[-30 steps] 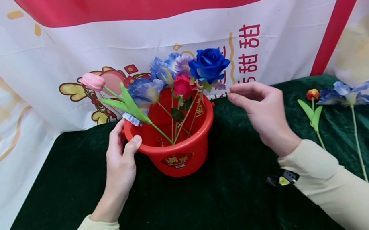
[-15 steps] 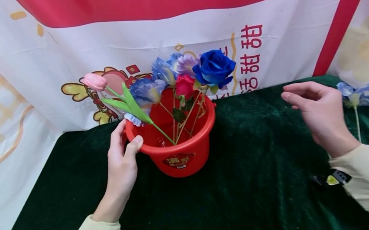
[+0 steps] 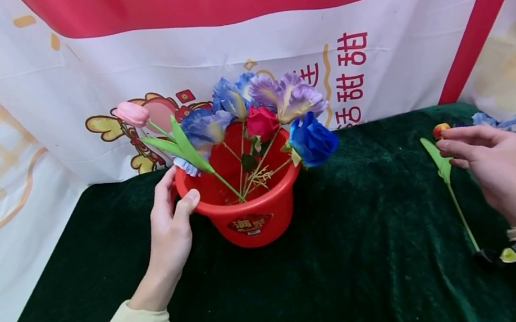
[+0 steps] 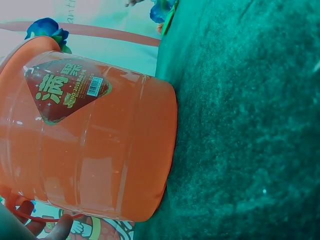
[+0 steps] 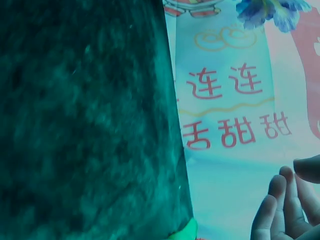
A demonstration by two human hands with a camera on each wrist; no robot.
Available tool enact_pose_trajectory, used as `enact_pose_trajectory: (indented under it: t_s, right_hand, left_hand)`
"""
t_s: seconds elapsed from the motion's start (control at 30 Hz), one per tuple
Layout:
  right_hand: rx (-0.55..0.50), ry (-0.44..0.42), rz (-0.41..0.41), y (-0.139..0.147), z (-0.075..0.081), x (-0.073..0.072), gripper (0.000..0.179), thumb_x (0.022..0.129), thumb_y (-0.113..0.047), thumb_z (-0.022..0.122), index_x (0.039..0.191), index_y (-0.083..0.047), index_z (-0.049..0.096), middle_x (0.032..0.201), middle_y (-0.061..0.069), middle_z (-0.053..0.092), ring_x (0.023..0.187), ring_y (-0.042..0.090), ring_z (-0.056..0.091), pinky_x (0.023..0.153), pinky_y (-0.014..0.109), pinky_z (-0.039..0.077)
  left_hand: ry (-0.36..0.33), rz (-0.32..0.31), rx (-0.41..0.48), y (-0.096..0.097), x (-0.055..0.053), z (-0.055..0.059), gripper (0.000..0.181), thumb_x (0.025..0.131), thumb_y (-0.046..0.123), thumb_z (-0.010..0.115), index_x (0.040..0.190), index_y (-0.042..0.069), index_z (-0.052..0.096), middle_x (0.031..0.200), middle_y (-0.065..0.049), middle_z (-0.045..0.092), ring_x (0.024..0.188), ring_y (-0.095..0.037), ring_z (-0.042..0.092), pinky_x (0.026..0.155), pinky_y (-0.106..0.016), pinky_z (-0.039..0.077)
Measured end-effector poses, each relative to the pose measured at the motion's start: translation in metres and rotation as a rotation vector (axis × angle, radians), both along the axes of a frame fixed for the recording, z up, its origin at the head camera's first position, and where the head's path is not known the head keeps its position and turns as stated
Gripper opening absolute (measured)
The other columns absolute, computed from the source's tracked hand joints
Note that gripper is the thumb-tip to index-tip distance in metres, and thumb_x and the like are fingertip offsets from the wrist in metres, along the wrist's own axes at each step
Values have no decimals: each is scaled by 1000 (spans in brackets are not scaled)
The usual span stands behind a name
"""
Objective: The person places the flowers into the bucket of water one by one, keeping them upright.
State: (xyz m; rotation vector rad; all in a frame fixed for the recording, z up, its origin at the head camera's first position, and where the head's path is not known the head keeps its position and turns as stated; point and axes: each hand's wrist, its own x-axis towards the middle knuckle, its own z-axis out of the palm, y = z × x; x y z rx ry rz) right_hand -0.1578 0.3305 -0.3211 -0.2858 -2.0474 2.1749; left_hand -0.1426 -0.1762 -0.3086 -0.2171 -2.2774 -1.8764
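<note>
A red plastic bucket (image 3: 254, 227) stands upright, its rim gripped at the left by my left hand (image 3: 169, 230), thumb on top. Artificial flowers lean inside it: a pink tulip (image 3: 131, 114), a red rose (image 3: 261, 121), blue and purple irises (image 3: 301, 98), and a blue rose (image 3: 312, 139) drooping over the right rim. My right hand (image 3: 499, 166) hovers at the far right with loosely bent fingers, right beside an orange tulip (image 3: 440, 129) lying on the cloth. In the right wrist view, nothing shows between the fingertips (image 5: 286, 172).
A blue iris (image 3: 512, 119) lies behind my right hand, partly hidden by it. Dark green velvet cloth (image 3: 358, 269) covers the table. A printed white backdrop (image 3: 198, 51) rises directly behind the bucket and table edge.
My right hand has moved right, away from the bucket to the orange tulip. The blue rose has sunk down and right over the rim, uncovering a purple iris. My left hand keeps its grip.
</note>
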Motion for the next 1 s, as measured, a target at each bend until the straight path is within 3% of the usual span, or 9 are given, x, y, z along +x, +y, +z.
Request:
enact_pose_trajectory:
  t_s: [0.27, 0.4, 0.5, 0.67, 0.77, 0.9, 0.97, 1.0]
  right_hand:
    - [-6, -127, 45, 14, -2, -6, 21, 90, -27, 85, 110, -25, 81, 98, -20, 78, 83, 3, 78, 69, 20, 63]
    - [-4, -174, 81, 19, -3, -9, 10, 97, -20, 78, 100, -29, 81, 92, -17, 80, 80, 5, 78, 68, 22, 64]
    - [94, -211, 76, 22, -6, -11, 17, 103, -18, 68, 99, -31, 78, 87, -20, 78, 79, 2, 77, 69, 21, 64]
    - [371, -282, 47, 29, -12, -13, 21, 111, -17, 51, 128, -17, 63, 84, -32, 69, 80, -7, 73, 71, 22, 64]
    - [395, -317, 95, 35, -15, -14, 37, 111, -17, 49, 146, -2, 50, 85, -32, 70, 82, -6, 75, 75, 25, 65]
    - [404, -360, 142, 41, -19, -12, 54, 112, -18, 50, 157, 8, 36, 84, -30, 71, 81, -5, 75, 77, 28, 66]
    - [407, -369, 143, 43, -20, -11, 54, 111, -18, 52, 156, 8, 38, 83, -30, 70, 80, -5, 75, 77, 27, 66]
    - [394, -371, 144, 44, -21, -10, 47, 110, -19, 53, 152, 1, 47, 82, -29, 71, 80, -5, 75, 76, 27, 65]
  left_hand:
    - [7, 14, 0, -3, 3, 3, 59, 110, 22, 48, 166, 20, 29, 161, 0, 43, 145, -20, 43, 104, -10, 49]
    - [9, 19, 4, -4, 5, 4, 59, 111, 22, 47, 166, 19, 28, 162, -1, 42, 146, -21, 42, 103, -9, 49]
    - [11, 16, 11, -4, 4, 4, 59, 111, 22, 48, 166, 19, 28, 162, -1, 42, 147, -22, 42, 103, -9, 49]
    - [13, -5, 22, -2, 2, 2, 59, 111, 22, 48, 166, 19, 28, 162, -1, 43, 147, -23, 43, 104, -11, 50]
    - [7, -2, 18, -2, 1, 0, 60, 110, 22, 48, 166, 19, 28, 162, -1, 43, 146, -23, 43, 103, -11, 50]
    - [3, -11, 18, -1, 1, -2, 60, 110, 21, 48, 166, 19, 28, 161, -1, 43, 146, -23, 44, 103, -11, 51]
    - [6, -21, 16, 0, 0, -3, 60, 110, 21, 48, 166, 18, 28, 161, -2, 44, 146, -24, 45, 104, -11, 51]
    - [11, -24, 12, 0, 0, -3, 60, 110, 20, 48, 166, 18, 28, 161, -2, 44, 146, -24, 45, 104, -12, 51]
